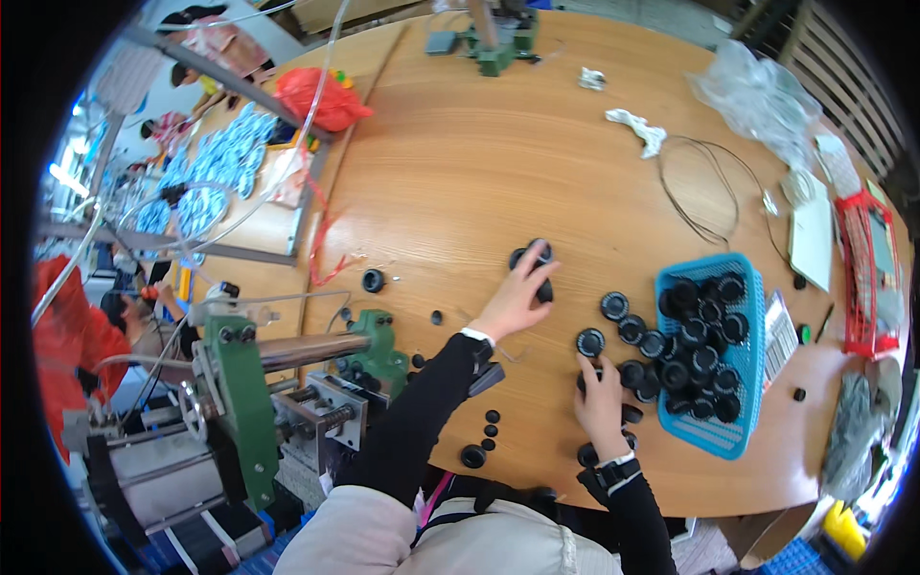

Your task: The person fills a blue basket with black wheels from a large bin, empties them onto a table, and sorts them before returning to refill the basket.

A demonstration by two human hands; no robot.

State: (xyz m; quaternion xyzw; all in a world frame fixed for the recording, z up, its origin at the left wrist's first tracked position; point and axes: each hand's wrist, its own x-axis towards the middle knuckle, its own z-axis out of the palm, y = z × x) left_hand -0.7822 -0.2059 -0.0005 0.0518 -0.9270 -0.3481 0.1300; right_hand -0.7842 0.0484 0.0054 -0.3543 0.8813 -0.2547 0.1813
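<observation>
Your left hand (pixel 516 299) pinches black caps (pixel 533 257) mid-table; your right hand (pixel 600 398), fingers curled, rests on caps beside the blue basket (pixel 738 436). Grip squarely, one at a time.

The person's left hand (pixel 513 297) lies on the table (pixel 479 163), with its fingertips on a few caps (pixel 533 257) far from the table's near edge. The right hand (pixel 602 398) rests nearer to the person, just left of the basket (pixel 743 374), which is full of caps. Loose caps (pixel 623 331) lie between the two hands and the basket. A press machine (pixel 287 383) stands at the left of the person, at the table's edge. A wire loop (pixel 698 192) lies behind the basket. Plastic bags (pixel 757 91) sit at the far right corner.
</observation>
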